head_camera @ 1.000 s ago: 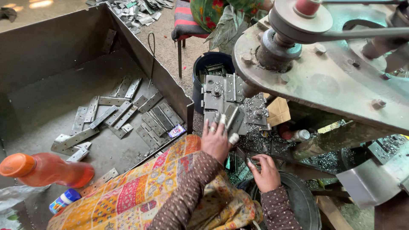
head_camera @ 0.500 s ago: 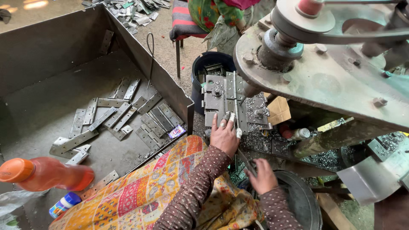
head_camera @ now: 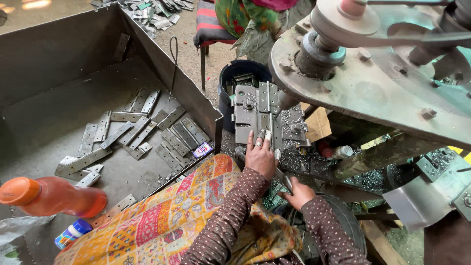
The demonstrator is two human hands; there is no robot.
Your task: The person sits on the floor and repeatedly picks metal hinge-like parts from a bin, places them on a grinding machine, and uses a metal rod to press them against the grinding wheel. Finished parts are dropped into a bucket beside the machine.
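Observation:
My left hand reaches forward to the grey metal fixture under the press and holds a long metal hinge plate against it with its fingertips. My right hand is lower and nearer to me, closed around another metal hinge piece above a dark round tub. Both arms wear brown dotted sleeves. A patterned orange cloth covers my lap.
A large metal tray on the left holds several flat hinge plates. A dark bucket with parts stands behind the fixture. The press machine body overhangs at right. An orange bottle lies at lower left. Another person sits at a stool.
My left hand has moved forward from above my lap to the fixture, carrying the hinge plate onto it. My right hand has stayed low and closed on a piece.

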